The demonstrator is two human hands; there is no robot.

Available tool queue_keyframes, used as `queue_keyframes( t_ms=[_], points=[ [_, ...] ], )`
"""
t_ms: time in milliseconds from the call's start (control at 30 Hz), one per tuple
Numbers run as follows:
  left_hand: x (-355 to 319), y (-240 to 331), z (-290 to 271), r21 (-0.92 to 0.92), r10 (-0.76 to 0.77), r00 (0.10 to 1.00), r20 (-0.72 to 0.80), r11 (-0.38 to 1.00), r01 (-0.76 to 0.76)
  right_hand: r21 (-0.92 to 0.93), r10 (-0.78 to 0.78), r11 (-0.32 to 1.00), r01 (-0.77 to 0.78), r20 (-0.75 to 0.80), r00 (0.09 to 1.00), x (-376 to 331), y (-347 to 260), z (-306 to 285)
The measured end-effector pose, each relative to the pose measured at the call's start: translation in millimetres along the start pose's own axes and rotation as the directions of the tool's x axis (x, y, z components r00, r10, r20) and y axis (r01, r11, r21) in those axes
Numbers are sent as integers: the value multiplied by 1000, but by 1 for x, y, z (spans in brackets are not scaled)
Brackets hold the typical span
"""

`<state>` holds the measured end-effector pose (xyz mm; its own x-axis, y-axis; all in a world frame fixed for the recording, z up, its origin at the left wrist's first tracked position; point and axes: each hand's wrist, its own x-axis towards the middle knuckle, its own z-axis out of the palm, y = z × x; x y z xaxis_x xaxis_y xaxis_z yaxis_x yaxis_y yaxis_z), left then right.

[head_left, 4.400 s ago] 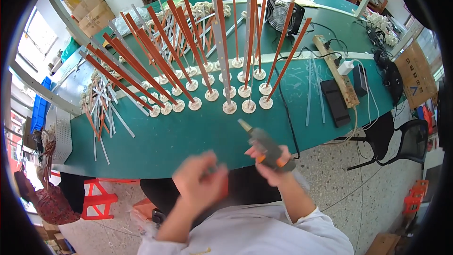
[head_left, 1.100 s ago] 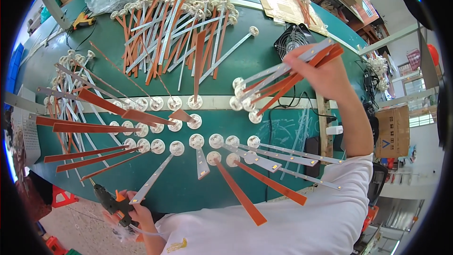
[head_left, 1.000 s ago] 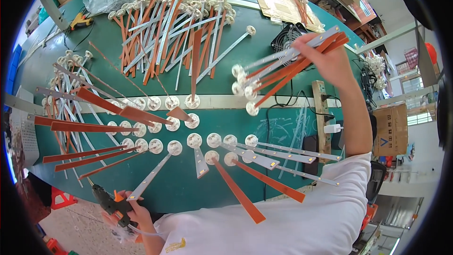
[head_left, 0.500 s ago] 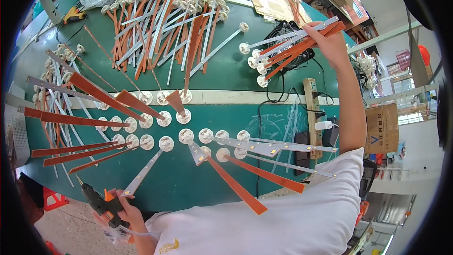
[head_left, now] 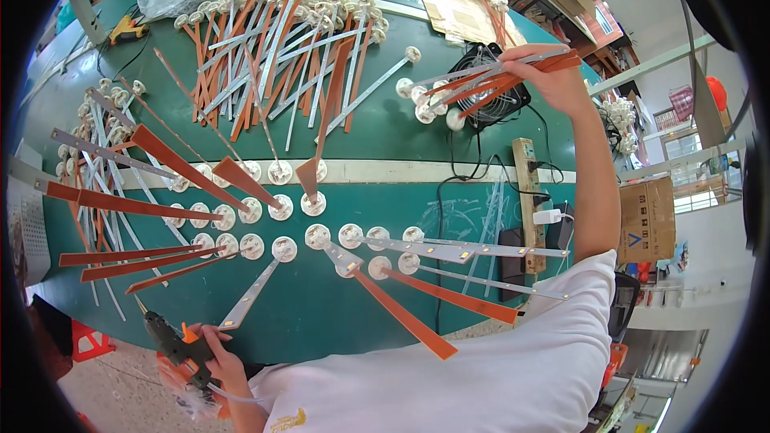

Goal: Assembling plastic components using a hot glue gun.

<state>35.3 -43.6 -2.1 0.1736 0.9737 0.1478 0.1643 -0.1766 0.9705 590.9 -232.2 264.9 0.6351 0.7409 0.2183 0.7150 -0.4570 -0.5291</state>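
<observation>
My left hand [head_left: 223,359] is closed around a dark hot glue gun [head_left: 166,340] with an orange trigger, low at the table's front left edge. Its nozzle points up and to the left. At the far right, my raised right hand [head_left: 547,78] pinches a bunch of LED strips [head_left: 478,90], orange and silver, with round white bases hanging out to the left. Between my arms, several more LED strips [head_left: 417,314] are spread in rows, their white round bases [head_left: 284,248] on the green table [head_left: 337,317].
A large heap of similar strips [head_left: 281,56] lies at the back, another pile [head_left: 100,152] at the left. A black fan [head_left: 507,104] stands behind the held bunch. A power strip [head_left: 526,192] with cables is on the right. A second glue gun [head_left: 128,30] lies back left.
My right hand has shifted slightly left, and the bunch's white bases have swung left and up over the fan. My left hand and the glue gun have moved only a little.
</observation>
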Motion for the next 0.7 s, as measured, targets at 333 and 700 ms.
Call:
queue_keyframes(
  t_ms=[333, 700],
  points=[
    [-1, 1, 4, -25, 0, 1000, -17, 1000, 0, 41, -413, 906, 422, 313, 855, 21, -33, 8],
    [-2, 8, 7, 2, -52, 999, 0, 999, 52, -90, -602, 798, 596, -79, 795, 40, -17, 44]
  ],
)
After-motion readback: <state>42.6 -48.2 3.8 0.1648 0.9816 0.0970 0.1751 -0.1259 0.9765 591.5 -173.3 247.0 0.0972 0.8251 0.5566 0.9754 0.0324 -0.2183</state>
